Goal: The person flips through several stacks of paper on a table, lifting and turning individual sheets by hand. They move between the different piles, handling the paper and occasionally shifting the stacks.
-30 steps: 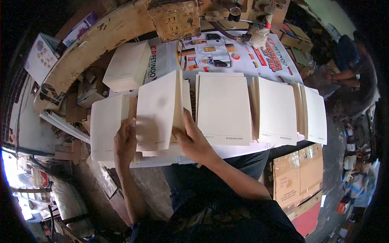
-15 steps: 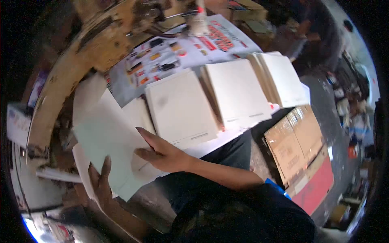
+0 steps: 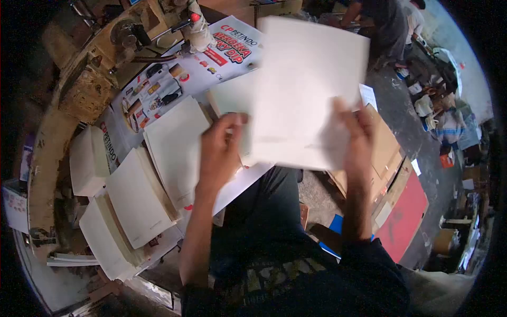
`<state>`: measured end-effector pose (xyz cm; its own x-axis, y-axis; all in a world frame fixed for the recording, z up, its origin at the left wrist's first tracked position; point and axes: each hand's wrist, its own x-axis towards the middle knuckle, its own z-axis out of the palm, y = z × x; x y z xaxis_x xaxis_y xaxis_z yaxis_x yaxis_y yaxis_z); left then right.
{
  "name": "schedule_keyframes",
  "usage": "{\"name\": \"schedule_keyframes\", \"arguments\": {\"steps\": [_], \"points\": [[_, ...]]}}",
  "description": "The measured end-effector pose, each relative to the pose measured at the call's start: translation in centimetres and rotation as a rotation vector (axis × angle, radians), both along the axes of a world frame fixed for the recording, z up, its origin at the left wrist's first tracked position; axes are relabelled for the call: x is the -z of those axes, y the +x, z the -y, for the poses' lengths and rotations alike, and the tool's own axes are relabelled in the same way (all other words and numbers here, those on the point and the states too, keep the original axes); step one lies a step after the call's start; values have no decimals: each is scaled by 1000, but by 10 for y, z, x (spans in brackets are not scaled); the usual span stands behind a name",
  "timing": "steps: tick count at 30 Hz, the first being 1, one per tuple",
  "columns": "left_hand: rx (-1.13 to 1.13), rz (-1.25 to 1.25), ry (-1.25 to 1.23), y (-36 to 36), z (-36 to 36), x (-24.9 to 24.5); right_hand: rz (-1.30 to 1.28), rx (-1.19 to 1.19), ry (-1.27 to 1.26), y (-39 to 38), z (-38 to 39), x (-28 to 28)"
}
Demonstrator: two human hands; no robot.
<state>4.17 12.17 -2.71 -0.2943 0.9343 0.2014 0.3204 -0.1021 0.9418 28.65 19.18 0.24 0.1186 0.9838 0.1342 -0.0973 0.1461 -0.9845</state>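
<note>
A stack of white paper sheets [image 3: 306, 90] is held up in front of me, slightly blurred. My right hand [image 3: 356, 137] grips its lower right side, thumb over the front. My left hand [image 3: 223, 148] is left of the sheets, its fingers curled and partly spread, with nothing visible between them. Below and left of it lie more paper stacks: one near my left wrist [image 3: 177, 142], one further left [image 3: 140, 195], one at the lower left [image 3: 105, 238] and a thick one behind [image 3: 87, 161]. Another stack [image 3: 232, 95] is partly hidden behind the held sheets.
A printed banner [image 3: 163, 87] lies under the stacks. Machinery with a wrapped part [image 3: 199, 31] stands at the upper left. Flattened cardboard [image 3: 385, 150] and a red board [image 3: 398, 222] are at the right. Another person [image 3: 383, 24] bends at the upper right, near a further person.
The view has turned to the right. My right hand has moved from the sheets at the left and now holds paper raised at the right. My left hand has let go of the pale sheets.
</note>
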Motion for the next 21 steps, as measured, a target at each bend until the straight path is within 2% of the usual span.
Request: {"name": "schedule_keyframes", "arguments": {"steps": [1, 3, 4, 5, 6, 7, 8, 10, 11, 13, 14, 15, 17, 19, 20, 21], "points": [[68, -176, 45, 25, -16, 2, 67, 95, 102, 18, -10, -19], [141, -539, 193, 58, -30, -5, 66, 175, 190, 67, -30, -24], [138, -534, 196, 69, -36, -5, 74, 198, 232, 86, -38, -25], [163, -654, 57, 78, -40, -5, 82, 338, 184, 94, -40, -27], [187, -773, -86, 81, -44, -4, 124, 315, 162, 102, -40, -31], [184, -773, -87, 79, -48, -3, 165, 291, 139, 108, -39, -34], [212, -702, -111, 75, -52, -1, 163, 290, 142, 115, -40, -32], [251, -577, -157, 66, -55, -1, 62, 106, -84, 123, -43, -22], [250, -579, -157, 60, -53, -1, 60, 104, -84, 121, -43, -12], [175, -199, 68, 46, -44, -1, 106, 6, -133, 105, -47, 6], [91, -110, 147, 40, -29, -10, 101, 46, -142, 86, -48, 7], [-8, -32, 150, 33, -13, -25, 227, 74, -125, 77, -53, 17], [-101, 70, 125, 8, 16, -40, 201, -100, -147, 47, -56, 13], [-101, -152, 139, -15, 39, -49, 112, -262, -141, 27, -73, 36], [-93, -398, 35, -23, 51, -49, 259, -244, -184, 3, -69, 22], [-83, -643, -72, -27, 63, -48, 190, -297, -213, -10, -77, 34]]}}
